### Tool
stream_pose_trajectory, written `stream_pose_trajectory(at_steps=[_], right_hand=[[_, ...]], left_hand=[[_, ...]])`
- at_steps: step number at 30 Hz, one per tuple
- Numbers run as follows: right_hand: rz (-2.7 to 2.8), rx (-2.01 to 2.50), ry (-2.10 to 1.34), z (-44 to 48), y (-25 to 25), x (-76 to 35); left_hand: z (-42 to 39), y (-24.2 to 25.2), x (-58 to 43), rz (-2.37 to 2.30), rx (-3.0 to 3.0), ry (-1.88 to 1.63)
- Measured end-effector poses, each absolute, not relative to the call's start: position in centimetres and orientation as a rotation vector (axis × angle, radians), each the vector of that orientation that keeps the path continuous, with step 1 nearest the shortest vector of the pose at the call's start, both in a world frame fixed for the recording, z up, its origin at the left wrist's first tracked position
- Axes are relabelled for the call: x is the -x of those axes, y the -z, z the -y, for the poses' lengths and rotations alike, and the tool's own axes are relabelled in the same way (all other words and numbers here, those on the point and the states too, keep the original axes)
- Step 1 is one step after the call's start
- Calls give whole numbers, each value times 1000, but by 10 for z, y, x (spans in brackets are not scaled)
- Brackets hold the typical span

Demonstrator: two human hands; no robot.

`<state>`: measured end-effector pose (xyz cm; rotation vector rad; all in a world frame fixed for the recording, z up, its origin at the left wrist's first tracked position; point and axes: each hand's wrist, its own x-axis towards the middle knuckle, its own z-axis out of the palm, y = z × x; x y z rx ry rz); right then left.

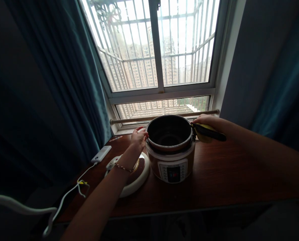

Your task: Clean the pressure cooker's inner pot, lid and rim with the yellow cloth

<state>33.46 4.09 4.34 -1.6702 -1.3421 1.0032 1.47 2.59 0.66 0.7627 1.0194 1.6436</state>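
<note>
A round black cooking pot (170, 135) sits in a white and brown electric cooker (173, 167), its rim standing a little above the cooker's body. My left hand (138, 136) is closed on the left side of the pot's rim. At the right side, my right hand (208, 122) has its fingertips against the rim, with its fingers closed over a yellow-and-black thing (208, 133) whose kind I cannot make out. Beneath my left forearm lies a round lid-like piece (143, 167) with a white rim and brown middle, partly hidden.
The dark reddish-brown table (225, 177) stands against a barred window (159, 47). A white power bank (101, 154) with a white cable (66, 195) lies at the left. Blue curtains (64, 73) hang at both sides, and a rod (129, 119) crosses the sill behind the pot.
</note>
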Motion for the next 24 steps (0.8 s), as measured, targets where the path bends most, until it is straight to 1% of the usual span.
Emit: stream_pose_trajectory(at_steps=[3, 8, 17, 24], right_hand=[[1532, 1743, -1143, -48, -33, -329], [1588, 1910, -1129, -51, -25, -322], [1719, 2048, -937, -58, -23, -317], [1810, 2079, -874, -72, -14, -319]], left_hand=[[-29, -3, -15, -1052, -760, -1631], [-34, 7, -16, -1141, -754, -1604], [-35, 12, -12, -1270, -855, -1548], [-30, 14, -15, -1334, -923, -1520]])
